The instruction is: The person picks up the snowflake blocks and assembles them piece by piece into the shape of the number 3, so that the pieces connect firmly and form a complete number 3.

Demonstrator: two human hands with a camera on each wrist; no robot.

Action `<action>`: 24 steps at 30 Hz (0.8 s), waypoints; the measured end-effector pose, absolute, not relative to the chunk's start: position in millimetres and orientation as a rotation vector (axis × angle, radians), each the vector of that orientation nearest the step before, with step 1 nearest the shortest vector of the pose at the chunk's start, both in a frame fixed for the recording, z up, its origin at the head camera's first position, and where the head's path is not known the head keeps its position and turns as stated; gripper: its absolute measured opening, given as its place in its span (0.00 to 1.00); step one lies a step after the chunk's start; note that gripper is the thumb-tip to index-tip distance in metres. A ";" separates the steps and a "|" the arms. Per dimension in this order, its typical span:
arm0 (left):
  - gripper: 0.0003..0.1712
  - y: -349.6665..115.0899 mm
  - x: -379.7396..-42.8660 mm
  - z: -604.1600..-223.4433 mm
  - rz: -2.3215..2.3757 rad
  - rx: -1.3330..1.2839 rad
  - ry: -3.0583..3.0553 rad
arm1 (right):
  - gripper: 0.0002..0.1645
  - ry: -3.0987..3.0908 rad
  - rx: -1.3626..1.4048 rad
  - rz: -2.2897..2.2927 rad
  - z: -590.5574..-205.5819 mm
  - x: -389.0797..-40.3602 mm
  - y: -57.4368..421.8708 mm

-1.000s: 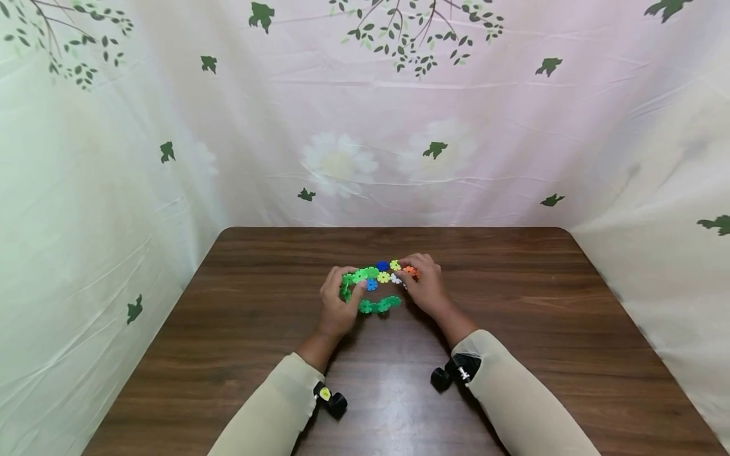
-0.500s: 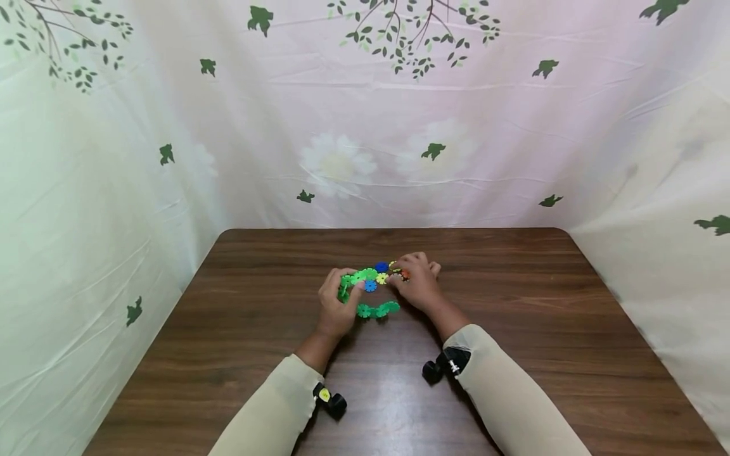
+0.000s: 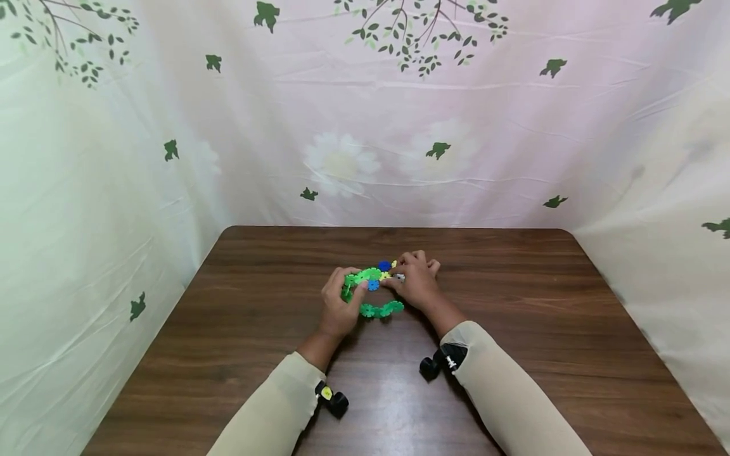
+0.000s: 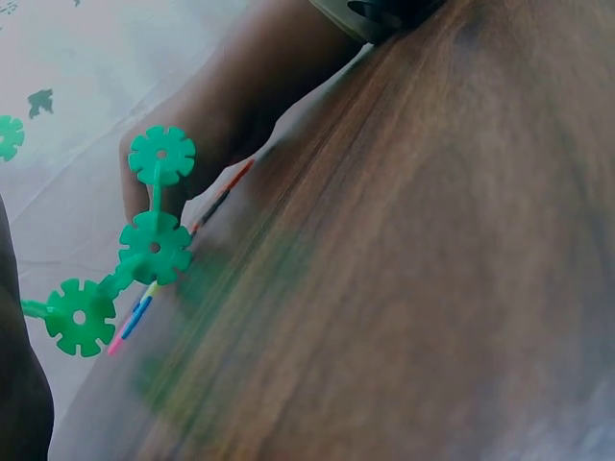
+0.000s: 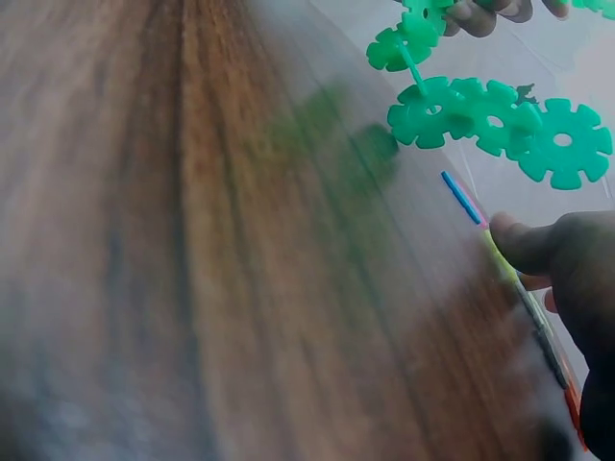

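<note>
My left hand [image 3: 340, 309] grips a curved chain of interlocking green flower discs [image 3: 383, 310], thumb in front and fingers behind. The chain bends round in a C, open toward the right. Right of it, a flat piece of joined flower discs in blue [image 3: 384, 265], yellow and other colours lies low over the table. My right hand [image 3: 421, 284] pinches this flat piece, the thumb at a yellow disc [image 5: 500, 257]. In the left wrist view the green chain [image 4: 173, 252] stands in front of the right hand. The right hand hides much of the flat piece.
A brown wooden table [image 3: 513, 329] with rounded back corners lies under both hands. A pale curtain [image 3: 365, 114] printed with leaves and flowers stands behind it and at both sides. Small black devices are strapped at both sleeves.
My right hand has shifted left along the flat piece, and its thumb now covers the white and orange discs more. The left hand keeps its grip on the green chain nearly in place.
</note>
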State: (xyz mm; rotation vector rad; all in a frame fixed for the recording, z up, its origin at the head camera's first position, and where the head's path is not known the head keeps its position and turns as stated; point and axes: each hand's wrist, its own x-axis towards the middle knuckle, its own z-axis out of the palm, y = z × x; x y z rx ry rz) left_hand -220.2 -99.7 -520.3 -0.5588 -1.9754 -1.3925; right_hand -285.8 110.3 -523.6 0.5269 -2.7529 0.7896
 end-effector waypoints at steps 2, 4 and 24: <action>0.13 -96.5 -217.0 -513.6 -1.377 -0.557 -1.966 | 0.22 -2.756 0.507 0.790 -522.5 -285.7 110.4; 0.12 -94.1 -211.8 -504.5 -1.377 -0.567 -1.954 | 0.22 -2.763 0.484 0.786 -522.4 -285.8 110.4; 0.13 -100.1 -220.1 -522.5 -1.372 -0.575 -1.971 | 0.13 -2.727 0.490 0.833 -527.6 -287.2 109.1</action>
